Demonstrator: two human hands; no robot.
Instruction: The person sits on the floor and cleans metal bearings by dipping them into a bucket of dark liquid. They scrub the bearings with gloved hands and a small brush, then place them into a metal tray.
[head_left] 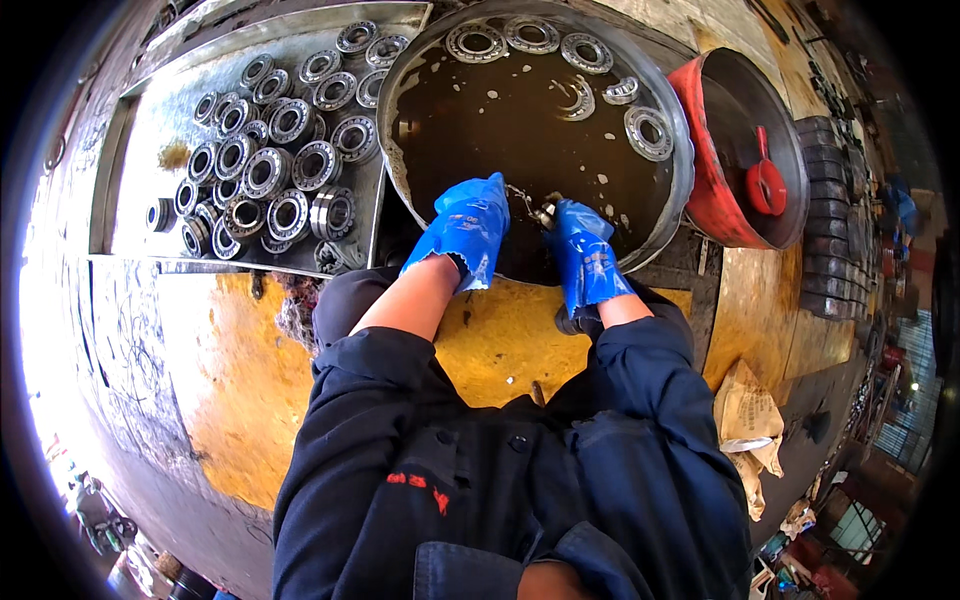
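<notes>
Both my hands wear torn-cuffed blue rubber gloves over the near side of a large round metal tub (684, 180) of murky brown liquid (470, 120). My right hand (583, 245) is closed at the fingertips on a small shiny metal part (545, 213), mostly hidden by the glove. My left hand (462, 228) is beside it, above the liquid; its fingers are not clear enough to tell their grip. Along the tub's far side are several roller bearings, one at the right (649, 134) and one half sunk in the liquid (577, 100).
At the left, a metal tray (125, 190) holds many roller bearings (266, 173). On the right stands a red drum (700, 150) with a red ladle-like scoop (766, 185) inside. Dark stacked rings (828, 220) lie beyond it. Brown paper packaging (748, 420) is by my right side.
</notes>
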